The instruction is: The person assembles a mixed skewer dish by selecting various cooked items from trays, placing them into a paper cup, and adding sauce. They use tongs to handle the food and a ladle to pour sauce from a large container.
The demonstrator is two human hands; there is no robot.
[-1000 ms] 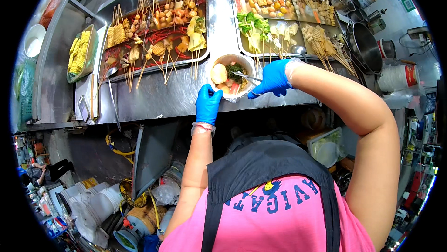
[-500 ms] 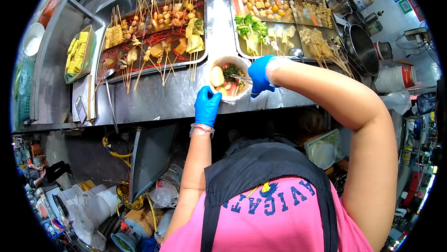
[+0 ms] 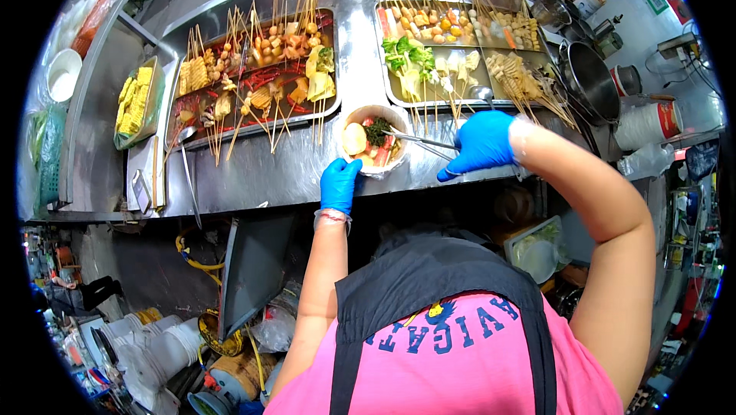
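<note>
A white bowl lined with clear plastic stands on the steel counter, holding a pale round piece, greens and red bits. My left hand, in a blue glove, grips the bowl's near rim. My right hand, also blue-gloved, holds metal tongs whose tips reach into the bowl from the right.
Two steel trays of skewered food lie behind the bowl, one at the left and one at the right. A small tray of yellow pieces sits far left. Pots and stacked cups stand at the right. Buckets and bags fill the floor below.
My right hand has drawn back to the right from over the bowl, with the tongs still pointing into it. My left hand stays on the bowl's rim.
</note>
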